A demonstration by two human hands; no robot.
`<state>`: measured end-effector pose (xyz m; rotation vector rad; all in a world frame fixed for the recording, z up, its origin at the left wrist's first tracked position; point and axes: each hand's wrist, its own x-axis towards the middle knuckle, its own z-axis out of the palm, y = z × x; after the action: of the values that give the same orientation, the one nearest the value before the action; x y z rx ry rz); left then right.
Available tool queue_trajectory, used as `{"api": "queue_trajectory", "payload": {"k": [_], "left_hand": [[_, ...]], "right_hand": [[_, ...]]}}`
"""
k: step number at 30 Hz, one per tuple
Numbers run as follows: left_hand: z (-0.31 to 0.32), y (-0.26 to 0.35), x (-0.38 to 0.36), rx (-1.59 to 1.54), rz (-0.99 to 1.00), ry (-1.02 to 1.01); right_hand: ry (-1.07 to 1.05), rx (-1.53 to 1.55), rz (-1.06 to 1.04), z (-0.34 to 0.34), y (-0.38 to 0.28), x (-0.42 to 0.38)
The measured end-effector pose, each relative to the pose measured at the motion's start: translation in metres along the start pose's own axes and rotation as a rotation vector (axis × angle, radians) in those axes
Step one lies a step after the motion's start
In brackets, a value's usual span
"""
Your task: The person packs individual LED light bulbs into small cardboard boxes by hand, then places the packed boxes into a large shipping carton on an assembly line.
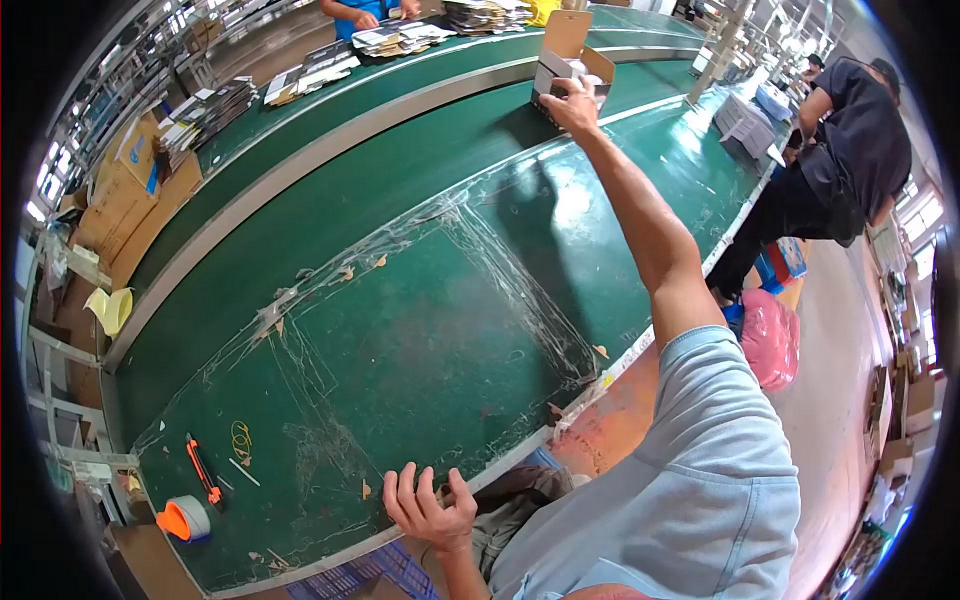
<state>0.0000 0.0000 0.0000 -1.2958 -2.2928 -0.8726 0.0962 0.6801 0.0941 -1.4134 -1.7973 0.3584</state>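
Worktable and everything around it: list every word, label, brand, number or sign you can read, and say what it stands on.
No text can be read anywhere in this view.
Open carton at the right hand: any print too small and blurred.
Large cardboard box at far left: blue mark, unreadable.
Stacked flat pieces across the line: too blurred.
Cutter and tape roll: no legible marking.

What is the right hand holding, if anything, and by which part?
The right hand is at the open top of the cardboard box; whether it holds the box's edge or something inside cannot be told.
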Motion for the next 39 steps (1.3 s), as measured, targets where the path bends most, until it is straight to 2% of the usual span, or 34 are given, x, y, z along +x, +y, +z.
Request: {"api": "queue_trajectory", "payload": {"k": [2, 3, 5, 6, 7, 8, 10, 11, 12, 13, 15, 21, 23, 26, 27, 30, 31, 33, 34, 36, 37, 39], "left_hand": [[-0.015, 0.007, -0.003, 0.024, -0.002, -0.005], [0.019, 0.005, 0.013, 0.007, -0.029, 0.032], [0.011, 0.006, 0.015, 0.001, -0.04, 0.002], [0.009, 0.004, 0.017, 0.002, -0.056, 0.005], [0.011, 0.003, 0.018, 0.043, -0.096, 0.015], [0.011, 0.003, 0.019, 0.018, -0.092, 0.02], [0.012, 0.002, 0.017, -0.017, -0.091, 0.036], [0.013, 0.003, 0.018, 0.009, -0.123, 0.047], [0.012, 0.004, 0.019, -0.02, -0.117, 0.05], [0.011, 0.002, 0.018, -0.051, -0.1, 0.054], [0.013, -0.001, 0.014, -0.048, -0.118, 0.068], [0.009, -0.005, 0.008, -0.107, -0.072, 0.042], [0.001, -0.004, 0.012, -0.175, -0.083, 0.032], [-0.013, -0.009, 0.023, -0.516, -0.266, 0.064], [-0.012, -0.012, 0.023, -0.763, -0.421, 0.07], [-0.024, -0.038, 0.042, -0.833, -0.434, 0.113], [-0.028, -0.046, 0.05, -0.944, -0.473, 0.188], [-0.048, -0.06, 0.065, -1.104, -0.515, 0.313], [-0.061, -0.064, 0.071, -1.172, -0.471, 0.357], [-0.077, -0.082, 0.07, -1.21, -0.438, 0.429], [-0.083, -0.094, 0.065, -1.161, -0.439, 0.428], [-0.093, -0.106, 0.065, -1.106, -0.444, 0.434]], "right_hand": [[-0.005, -0.049, -0.008, -0.007, 0.0, -0.006], [-0.012, -0.093, -0.044, 0.002, -0.01, 0.03], [-0.031, -0.195, -0.139, 0.019, 0.013, 0.047], [-0.246, 0.082, 0.042, 0.013, -0.002, 0.037], [-0.326, 0.143, -0.017, 0.01, -0.008, 0.034], [-0.44, 0.027, -0.015, 0.018, 0.009, 0.055], [-0.362, 0.029, 0.017, 0.015, 0.009, 0.049], [-0.426, 0.27, 0.064, 0.021, 0.033, 0.067], [-0.396, 0.269, 0.146, 0.01, 0.011, 0.054], [-0.328, 0.364, 0.129, 0.007, -0.001, 0.04], [-0.385, 0.448, 0.118, -0.002, -0.022, 0.025], [-0.579, 0.486, -0.025, -0.038, -0.099, -0.092], [-0.738, 0.536, -0.072, -0.05, -0.127, -0.148], [-0.975, 0.619, -0.162, -0.081, -0.186, -0.246], [-1.104, 0.598, -0.166, -0.094, -0.205, -0.277], [-1.439, 0.637, -0.266, -0.13, -0.252, -0.36], [-1.469, 0.635, -0.276, -0.137, -0.265, -0.377], [-1.377, 0.533, -0.982, -0.141, -0.287, -0.403], [-1.408, 0.552, -1.0, -0.133, -0.291, -0.412], [-0.895, 0.497, -1.502, -0.115, -0.295, -0.426], [-0.907, 0.522, -1.52, -0.109, -0.3, -0.433], [-0.705, 0.328, -1.641, -0.101, -0.306, -0.443]]}}
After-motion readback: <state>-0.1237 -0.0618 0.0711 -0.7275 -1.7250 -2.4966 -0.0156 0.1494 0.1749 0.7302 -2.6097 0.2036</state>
